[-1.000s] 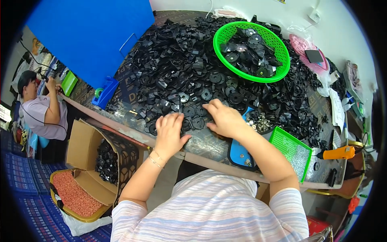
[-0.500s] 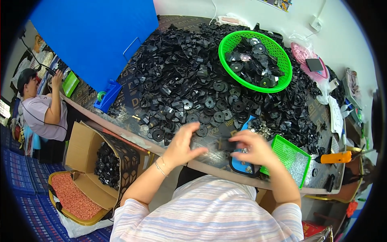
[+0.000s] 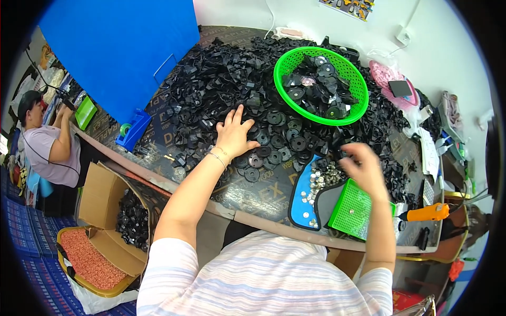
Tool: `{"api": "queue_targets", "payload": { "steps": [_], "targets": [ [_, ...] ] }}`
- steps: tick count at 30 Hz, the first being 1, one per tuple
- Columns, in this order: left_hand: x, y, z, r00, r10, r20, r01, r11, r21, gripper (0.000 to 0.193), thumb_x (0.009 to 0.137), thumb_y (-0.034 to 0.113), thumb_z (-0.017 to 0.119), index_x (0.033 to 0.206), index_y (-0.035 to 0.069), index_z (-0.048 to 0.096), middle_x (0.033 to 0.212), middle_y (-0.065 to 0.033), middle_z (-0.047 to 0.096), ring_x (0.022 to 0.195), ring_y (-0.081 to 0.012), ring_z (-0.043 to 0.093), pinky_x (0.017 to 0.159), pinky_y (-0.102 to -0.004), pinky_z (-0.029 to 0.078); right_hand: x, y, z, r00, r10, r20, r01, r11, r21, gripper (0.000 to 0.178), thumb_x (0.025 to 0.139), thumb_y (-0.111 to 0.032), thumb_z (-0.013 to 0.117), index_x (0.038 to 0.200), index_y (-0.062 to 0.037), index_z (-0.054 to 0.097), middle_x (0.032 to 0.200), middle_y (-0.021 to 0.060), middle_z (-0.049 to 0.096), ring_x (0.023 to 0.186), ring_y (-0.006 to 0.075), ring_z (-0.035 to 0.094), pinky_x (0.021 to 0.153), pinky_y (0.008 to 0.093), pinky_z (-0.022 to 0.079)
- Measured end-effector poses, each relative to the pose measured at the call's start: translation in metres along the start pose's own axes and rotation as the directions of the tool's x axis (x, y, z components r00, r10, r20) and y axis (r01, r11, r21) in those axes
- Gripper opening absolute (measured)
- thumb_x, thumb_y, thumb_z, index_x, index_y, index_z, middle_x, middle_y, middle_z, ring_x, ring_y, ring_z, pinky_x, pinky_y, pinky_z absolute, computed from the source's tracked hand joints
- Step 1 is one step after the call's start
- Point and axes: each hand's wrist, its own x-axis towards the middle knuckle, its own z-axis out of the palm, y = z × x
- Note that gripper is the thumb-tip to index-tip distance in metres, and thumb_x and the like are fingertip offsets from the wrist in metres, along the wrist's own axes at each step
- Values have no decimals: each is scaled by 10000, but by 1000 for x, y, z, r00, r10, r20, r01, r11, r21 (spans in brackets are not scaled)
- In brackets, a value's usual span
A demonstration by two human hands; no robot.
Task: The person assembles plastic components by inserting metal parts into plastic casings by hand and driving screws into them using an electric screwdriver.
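Note:
My left hand (image 3: 235, 136) lies with its fingers spread over the near edge of a heap of black plastic parts (image 3: 211, 89), touching them. Round black discs (image 3: 298, 144) lie just to its right. My right hand (image 3: 365, 167) hovers at the right side of the heap, its fingers bent and smeared by motion. Dark parts sit by its fingertips, and whether it holds one is unclear. Below it are a blue, black-edged tray (image 3: 302, 195) with small shiny metal pieces (image 3: 328, 176) and a green rectangular basket (image 3: 345, 213), partly hidden by my forearm.
A round green basket (image 3: 360, 111) of black parts stands on the heap. An orange-handled tool (image 3: 428, 212) lies at the right. A blue tape dispenser (image 3: 134, 130) and blue panel (image 3: 121, 47) are at the left. Another person (image 3: 52, 147) sits far left, beyond a cardboard box (image 3: 103, 197).
My left hand has reached forward onto the heap from the table's near edge. My right hand has moved right and forward, uncovering the blue tray. The view has shifted slightly.

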Motion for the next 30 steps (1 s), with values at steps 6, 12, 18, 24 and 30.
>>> {"api": "queue_targets", "payload": {
  "steps": [6, 12, 18, 24, 30],
  "targets": [
    [-6, -1, 6, 986, 128, -107, -131, 991, -26, 319, 654, 292, 717, 895, 113, 609, 1112, -57, 503, 1051, -257, 456, 826, -431, 360, 16, -18, 67, 896, -283, 343, 302, 953, -4, 318, 723, -168, 667, 1004, -39, 590, 1029, 125, 570, 977, 289, 552, 853, 340, 448],
    [-5, -14, -11, 965, 128, -229, -163, 976, -142, 217, 704, 205, 691, 818, 56, 583, 1008, -93, 522, 931, -292, 503, 780, -366, 436, 43, -23, 105, 880, -358, 312, 418, 895, -153, 314, 716, -180, 656, 989, -40, 592, 1045, 110, 558, 991, 276, 532, 840, 356, 447],
    [-51, 59, -47, 958, 264, -110, -284, 928, -243, 254, 706, 282, 663, 769, 45, 596, 882, -120, 524, 826, -292, 521, 695, -383, 460, 66, -9, 133, 924, -383, 6, 350, 837, -420, 444, 666, -185, 688, 1078, -71, 564, 1152, 95, 505, 1096, 267, 461, 896, 387, 375],
    [-108, 106, -12, 976, 212, 54, -176, 910, -375, 753, 606, 432, 740, 1145, -19, 469, 1181, -193, 427, 1115, -333, 399, 904, -409, 367, 58, 0, 143, 886, -448, 118, 463, 836, -294, 213, 680, -122, 646, 893, -107, 652, 1051, 42, 576, 1082, 222, 480, 940, 394, 327],
    [-103, 64, 2, 997, 54, -50, -73, 656, -751, 492, 752, -23, 528, 1231, 42, 434, 1191, -171, 459, 1111, -313, 462, 949, -341, 369, 20, -10, 97, 886, -448, 117, 463, 851, -246, 342, 625, -66, 693, 957, -93, 615, 1173, 85, 507, 1142, 282, 439, 933, 408, 345]
  ]
}}
